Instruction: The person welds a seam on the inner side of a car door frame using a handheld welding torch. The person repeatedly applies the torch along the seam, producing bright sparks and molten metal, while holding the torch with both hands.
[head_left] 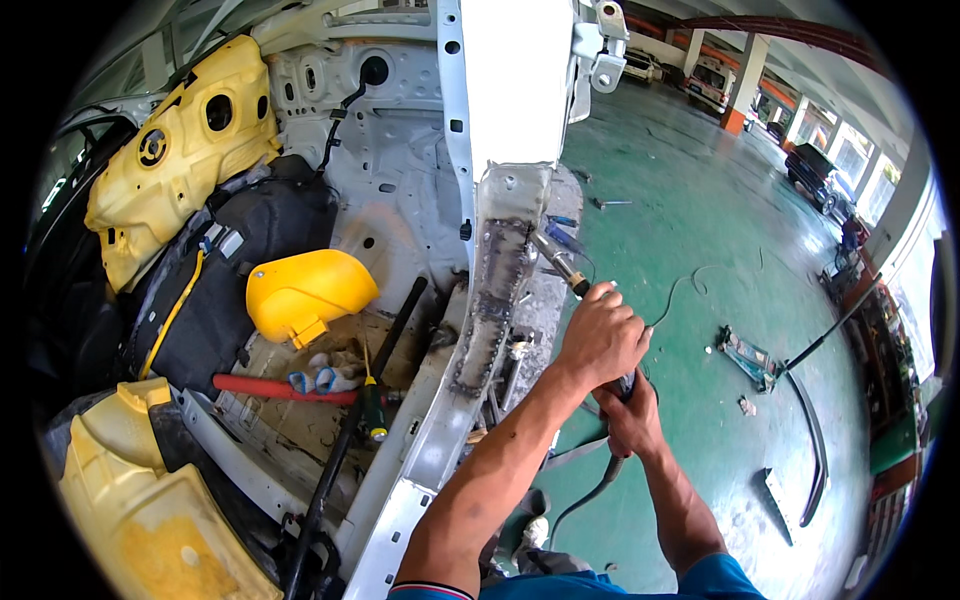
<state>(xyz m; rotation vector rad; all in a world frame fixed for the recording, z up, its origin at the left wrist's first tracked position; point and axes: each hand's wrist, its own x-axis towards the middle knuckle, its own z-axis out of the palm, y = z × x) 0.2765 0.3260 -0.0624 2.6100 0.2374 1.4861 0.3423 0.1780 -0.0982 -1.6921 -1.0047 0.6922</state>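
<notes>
Grey metal pillar [515,185], pretty crusty weld [496,312] down it. Welding torch [563,266], tip near seam. Left hand [603,335] grip wrapped round front, right hand [636,418] grip curled round rear.

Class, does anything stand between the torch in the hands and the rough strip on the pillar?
Nothing visible does. The left hand and right hand grip the torch, its tip close beside the rough strip. Blue items lie right of the tip, outside that gap.
</notes>
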